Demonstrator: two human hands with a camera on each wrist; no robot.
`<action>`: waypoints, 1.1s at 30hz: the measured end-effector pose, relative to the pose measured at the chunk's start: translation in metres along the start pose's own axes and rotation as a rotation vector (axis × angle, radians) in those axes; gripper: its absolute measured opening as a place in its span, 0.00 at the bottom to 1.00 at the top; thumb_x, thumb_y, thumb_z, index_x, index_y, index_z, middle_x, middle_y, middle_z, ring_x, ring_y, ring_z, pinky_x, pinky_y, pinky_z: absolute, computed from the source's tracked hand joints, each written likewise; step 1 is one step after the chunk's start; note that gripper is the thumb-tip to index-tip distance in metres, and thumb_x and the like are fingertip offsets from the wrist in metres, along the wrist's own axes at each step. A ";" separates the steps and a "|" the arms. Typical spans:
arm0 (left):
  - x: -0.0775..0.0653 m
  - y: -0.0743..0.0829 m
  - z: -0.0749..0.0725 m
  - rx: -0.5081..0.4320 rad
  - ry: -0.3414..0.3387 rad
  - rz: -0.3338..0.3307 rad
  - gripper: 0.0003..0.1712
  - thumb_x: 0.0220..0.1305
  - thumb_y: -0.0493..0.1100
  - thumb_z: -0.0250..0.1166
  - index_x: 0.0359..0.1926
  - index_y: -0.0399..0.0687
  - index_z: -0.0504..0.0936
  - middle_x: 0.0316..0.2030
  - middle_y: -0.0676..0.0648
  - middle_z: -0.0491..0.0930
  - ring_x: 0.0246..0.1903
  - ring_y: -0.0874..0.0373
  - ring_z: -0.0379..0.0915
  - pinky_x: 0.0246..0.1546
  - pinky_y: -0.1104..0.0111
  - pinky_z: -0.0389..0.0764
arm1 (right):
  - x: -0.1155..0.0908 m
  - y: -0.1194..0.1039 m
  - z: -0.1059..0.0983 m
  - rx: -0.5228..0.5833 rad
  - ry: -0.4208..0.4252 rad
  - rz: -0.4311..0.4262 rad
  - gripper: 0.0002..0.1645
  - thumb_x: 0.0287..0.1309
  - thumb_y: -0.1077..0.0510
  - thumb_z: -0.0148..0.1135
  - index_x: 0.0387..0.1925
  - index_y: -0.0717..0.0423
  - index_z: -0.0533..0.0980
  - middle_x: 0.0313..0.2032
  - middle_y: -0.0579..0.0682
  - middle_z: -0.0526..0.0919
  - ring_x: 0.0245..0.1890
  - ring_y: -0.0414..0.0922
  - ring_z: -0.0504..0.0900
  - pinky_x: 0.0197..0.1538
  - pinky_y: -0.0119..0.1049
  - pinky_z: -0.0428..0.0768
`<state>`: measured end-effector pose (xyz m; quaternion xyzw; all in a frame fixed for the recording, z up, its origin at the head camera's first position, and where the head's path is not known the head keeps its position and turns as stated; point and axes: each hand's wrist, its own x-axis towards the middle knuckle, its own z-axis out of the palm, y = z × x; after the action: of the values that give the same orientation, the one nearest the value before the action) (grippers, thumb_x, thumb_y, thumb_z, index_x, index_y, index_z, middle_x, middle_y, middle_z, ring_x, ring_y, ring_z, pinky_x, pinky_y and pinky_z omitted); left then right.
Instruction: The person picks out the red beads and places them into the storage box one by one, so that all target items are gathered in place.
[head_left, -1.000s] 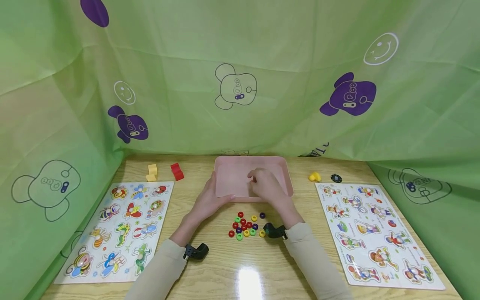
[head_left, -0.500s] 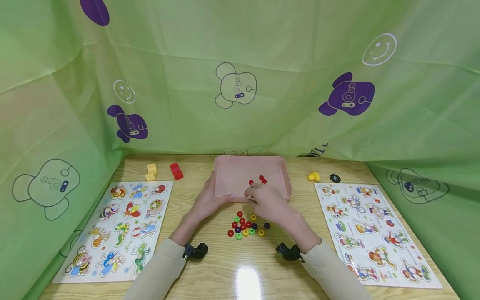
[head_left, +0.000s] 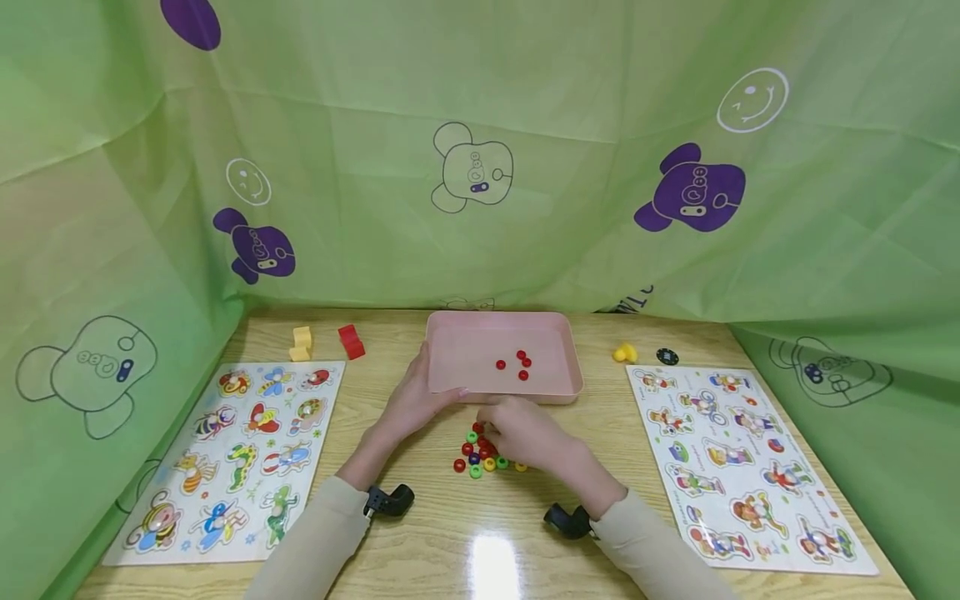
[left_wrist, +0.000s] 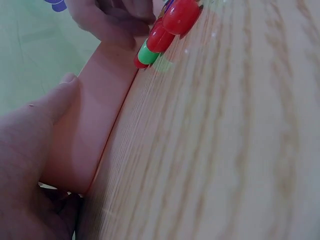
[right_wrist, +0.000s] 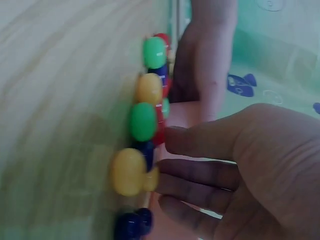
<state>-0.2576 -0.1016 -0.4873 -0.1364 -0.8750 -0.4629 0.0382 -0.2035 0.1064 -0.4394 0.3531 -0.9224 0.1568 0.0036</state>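
Observation:
My left hand (head_left: pixel 412 404) holds the front left corner of a shallow pink tray (head_left: pixel 465 350). In the left wrist view its thumb (left_wrist: pixel 62 95) presses along the tray's front wall, with the other fingers at the corner. Several red beads (head_left: pixel 523 375) lie inside the tray. My right hand (head_left: pixel 528 433) reaches down into a loose group of red, green, yellow and dark blue beads on the table before the tray. In the right wrist view its thumb (right_wrist: pixel 185 140) is right at a red bead, the fingers apart from it, close to a yellow bead (right_wrist: pixel 129 172).
A board with insect pictures (head_left: pixel 240 458) lies at left, one with figures (head_left: pixel 750 467) at right. Behind them are yellow (head_left: pixel 302 343) and red (head_left: pixel 351 342) blocks, a yellow piece (head_left: pixel 626 352) and a black chip (head_left: pixel 667 357). A green curtain (head_left: pixel 555 233) encloses the table.
My right hand has come from inside the tray back over its front wall to the bead group. Several red beads now show in the tray. The left hand stays at the corner.

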 end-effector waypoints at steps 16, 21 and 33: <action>-0.001 0.001 -0.001 0.014 0.003 -0.025 0.62 0.45 0.64 0.69 0.69 0.76 0.33 0.68 0.45 0.56 0.61 0.51 0.63 0.55 0.48 0.69 | 0.008 -0.006 0.009 -0.052 -0.049 -0.037 0.06 0.57 0.60 0.60 0.33 0.48 0.82 0.31 0.41 0.77 0.29 0.33 0.73 0.37 0.25 0.76; -0.001 0.001 -0.001 0.010 -0.003 -0.003 0.61 0.47 0.63 0.69 0.70 0.74 0.34 0.67 0.44 0.57 0.61 0.50 0.63 0.54 0.48 0.70 | 0.007 -0.002 -0.002 0.010 -0.016 0.003 0.04 0.55 0.60 0.62 0.32 0.48 0.81 0.28 0.39 0.75 0.26 0.34 0.69 0.31 0.25 0.71; -0.001 0.002 0.000 0.039 -0.012 -0.091 0.66 0.46 0.67 0.67 0.72 0.60 0.31 0.72 0.45 0.45 0.67 0.47 0.54 0.60 0.46 0.64 | 0.033 0.047 -0.020 0.046 0.204 0.289 0.07 0.49 0.63 0.65 0.34 0.57 0.82 0.31 0.48 0.81 0.31 0.41 0.76 0.36 0.35 0.76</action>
<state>-0.2557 -0.1011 -0.4862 -0.0986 -0.8893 -0.4463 0.0145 -0.2607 0.1239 -0.4299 0.1988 -0.9546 0.2117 0.0664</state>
